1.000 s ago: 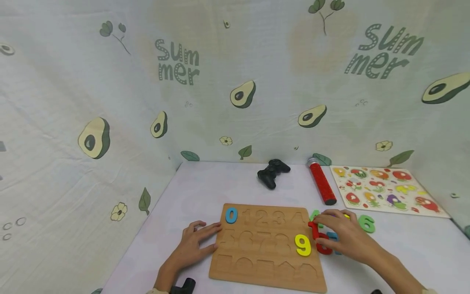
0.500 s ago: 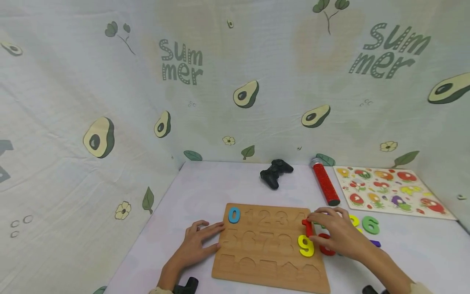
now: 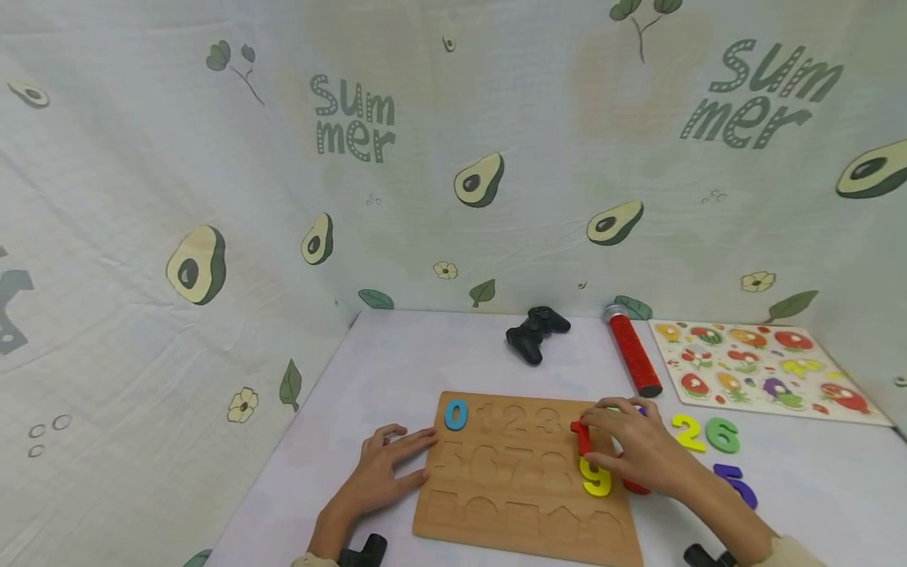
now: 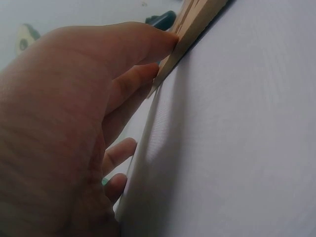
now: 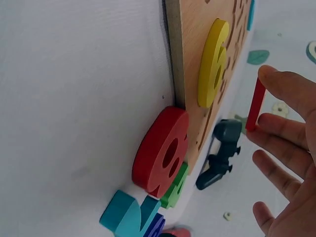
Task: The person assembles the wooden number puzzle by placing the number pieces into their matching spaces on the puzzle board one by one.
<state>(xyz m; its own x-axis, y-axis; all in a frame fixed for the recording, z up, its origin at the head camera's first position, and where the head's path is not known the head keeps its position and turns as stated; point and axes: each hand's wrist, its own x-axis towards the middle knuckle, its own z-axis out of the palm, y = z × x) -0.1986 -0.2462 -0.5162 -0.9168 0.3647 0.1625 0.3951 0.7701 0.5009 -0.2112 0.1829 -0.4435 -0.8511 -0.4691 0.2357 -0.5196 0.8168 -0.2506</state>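
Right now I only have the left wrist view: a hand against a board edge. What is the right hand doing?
Observer: The right hand pinches a red 1 above the wooden board, at its right end.
Operator: Anything on the board?
Observer: A blue 0 at its top-left corner, a yellow 9 near its right edge.
Operator: Loose pieces?
Observer: A yellow 2, green 6 and purple 5 lie on the table right of it.
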